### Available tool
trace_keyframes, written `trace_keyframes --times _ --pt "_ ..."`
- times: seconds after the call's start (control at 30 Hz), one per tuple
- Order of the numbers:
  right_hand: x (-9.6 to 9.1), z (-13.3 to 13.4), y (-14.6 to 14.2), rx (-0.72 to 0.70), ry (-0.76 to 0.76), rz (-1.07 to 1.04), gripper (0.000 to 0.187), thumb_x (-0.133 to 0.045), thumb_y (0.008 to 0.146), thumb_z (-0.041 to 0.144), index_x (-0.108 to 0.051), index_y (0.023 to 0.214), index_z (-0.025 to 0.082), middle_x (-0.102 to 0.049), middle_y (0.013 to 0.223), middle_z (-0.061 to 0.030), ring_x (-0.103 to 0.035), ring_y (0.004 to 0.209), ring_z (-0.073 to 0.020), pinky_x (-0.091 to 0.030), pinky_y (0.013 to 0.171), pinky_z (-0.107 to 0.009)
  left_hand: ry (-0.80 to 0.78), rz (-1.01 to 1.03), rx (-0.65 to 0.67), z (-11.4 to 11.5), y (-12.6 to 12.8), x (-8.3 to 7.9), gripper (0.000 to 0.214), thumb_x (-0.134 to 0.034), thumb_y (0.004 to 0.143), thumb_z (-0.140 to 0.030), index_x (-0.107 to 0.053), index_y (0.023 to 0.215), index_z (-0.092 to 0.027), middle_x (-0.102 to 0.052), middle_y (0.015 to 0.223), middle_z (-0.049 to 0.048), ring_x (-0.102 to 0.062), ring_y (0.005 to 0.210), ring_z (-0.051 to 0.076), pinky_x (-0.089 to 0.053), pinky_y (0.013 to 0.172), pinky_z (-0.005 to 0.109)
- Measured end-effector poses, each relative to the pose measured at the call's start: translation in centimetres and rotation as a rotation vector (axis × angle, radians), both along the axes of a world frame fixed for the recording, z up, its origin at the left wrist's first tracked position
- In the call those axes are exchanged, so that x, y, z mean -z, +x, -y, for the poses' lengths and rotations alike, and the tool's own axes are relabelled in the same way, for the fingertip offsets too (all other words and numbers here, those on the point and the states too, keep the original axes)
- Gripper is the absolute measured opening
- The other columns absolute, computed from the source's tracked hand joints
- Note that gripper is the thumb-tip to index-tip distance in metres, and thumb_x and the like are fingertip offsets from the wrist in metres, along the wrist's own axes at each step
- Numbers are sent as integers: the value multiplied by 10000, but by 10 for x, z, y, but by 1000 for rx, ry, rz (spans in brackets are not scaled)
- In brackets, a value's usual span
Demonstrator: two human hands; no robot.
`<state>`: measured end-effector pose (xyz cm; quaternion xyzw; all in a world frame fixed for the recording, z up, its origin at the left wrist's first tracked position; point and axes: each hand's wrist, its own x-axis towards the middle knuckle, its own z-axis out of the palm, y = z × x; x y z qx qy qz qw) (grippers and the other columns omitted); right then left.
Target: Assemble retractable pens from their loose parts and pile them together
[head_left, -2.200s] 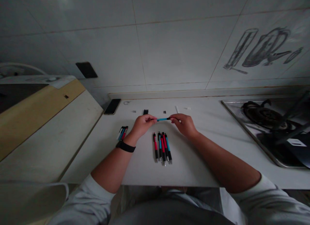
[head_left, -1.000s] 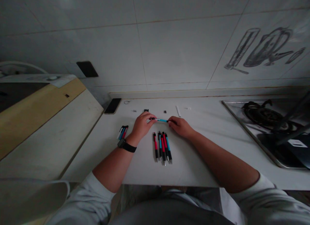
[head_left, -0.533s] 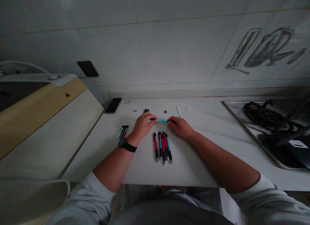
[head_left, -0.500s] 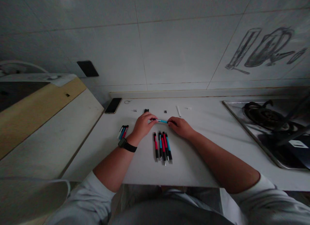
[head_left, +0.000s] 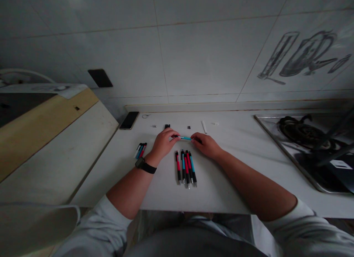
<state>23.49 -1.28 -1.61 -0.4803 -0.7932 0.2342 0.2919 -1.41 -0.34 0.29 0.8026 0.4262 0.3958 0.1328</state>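
Between my two hands a blue pen [head_left: 186, 138] lies level above the white counter. The fingers of my left hand [head_left: 165, 142] pinch its left end, and my right hand [head_left: 206, 143] closes on its right end; both tips are hidden by fingers. Nearer to me, several red and blue pens [head_left: 187, 169] with black grips lie side by side. Left of my left wrist are a few pen barrels [head_left: 140, 150] in white, blue and red. Small black pieces [head_left: 167, 126] sit just behind my left hand.
Along the back of the counter [head_left: 221, 190] lie a phone [head_left: 129, 120], tiny springs [head_left: 154, 126], small dark pieces [head_left: 189, 127], a thin white stick [head_left: 204, 127] and small clear bits [head_left: 215, 123]. A gas stove [head_left: 298, 139] stands at right, a pale wooden-edged panel [head_left: 69, 135] at left.
My hands hold nearly the same place. The right fingers have shifted slightly at the pen's right end; the pens on the counter have not moved.
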Motion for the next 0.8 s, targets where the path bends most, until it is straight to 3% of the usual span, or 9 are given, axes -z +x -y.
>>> trace_keyframes --times 0.27,0.43,0.6,0.8 --pt "-3 -1 1 53 38 -6 176 -561 955 274 -719 1003 212 -740 903 -33 -618 750 -153 -420 707 -262 -50 92 -9 -5 -2 4 68 -713 907 -195 -743 967 -206 -714 962 38 -667 896 176 -542 859 321" --pt "-2 -3 3 157 26 -2 131 -574 924 256 -697 943 214 -730 868 -32 -621 744 -160 -417 694 -265 -61 197 -102 -15 -9 11 145 -639 947 -175 -736 1051 -207 -726 1047 51 -678 976 177 -550 879 311" --pt "-4 -2 3 235 12 32 114 -576 922 239 -684 949 215 -739 896 -45 -633 762 -170 -423 708 -274 -61 53 -60 -18 -11 16 153 -596 965 -148 -724 1030 -201 -726 1042 52 -671 1006 192 -531 933 341" --pt "-6 0 1 206 31 130 115 -576 930 243 -687 938 214 -743 923 -51 -627 787 -177 -421 724 -280 -71 -89 1 -12 -7 16 160 -559 989 -158 -712 1013 -200 -720 1042 58 -671 1005 205 -530 927 351"
